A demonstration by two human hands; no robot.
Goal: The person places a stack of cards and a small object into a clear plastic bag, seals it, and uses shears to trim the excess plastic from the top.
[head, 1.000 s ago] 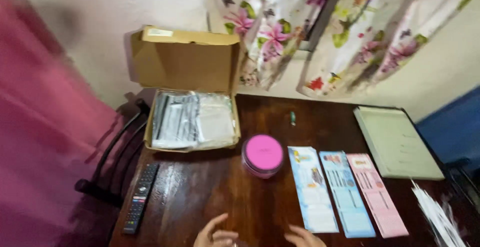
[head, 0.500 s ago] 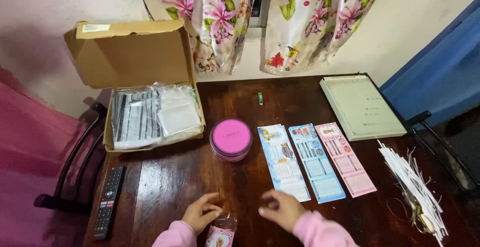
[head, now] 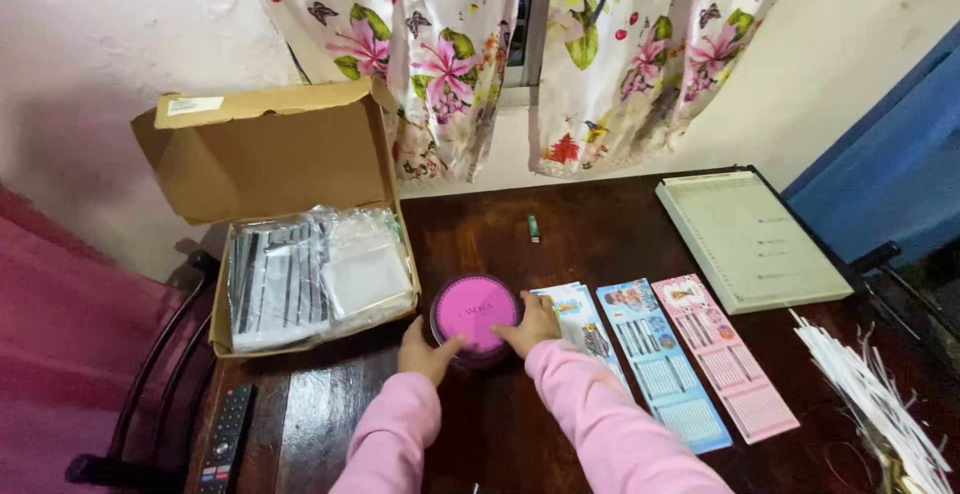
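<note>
both hands clasp the round pink tin (head: 475,316) mid-table, left hand (head: 427,350) on its near-left rim, right hand (head: 530,324) on its right edge. the cardboard box (head: 300,244) sits just left of it and the printed cards (head: 655,359) just right. bare dark table (head: 490,424) lies open toward the near edge.

Head-height view, steeply down over table (head: 520,424)

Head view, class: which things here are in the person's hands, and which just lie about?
In hand:
round pink-lidded container, left hand and right hand on its sides

Lying about:
open cardboard box
black remote control
three long printed cards
small green lighter
pale green board
</note>
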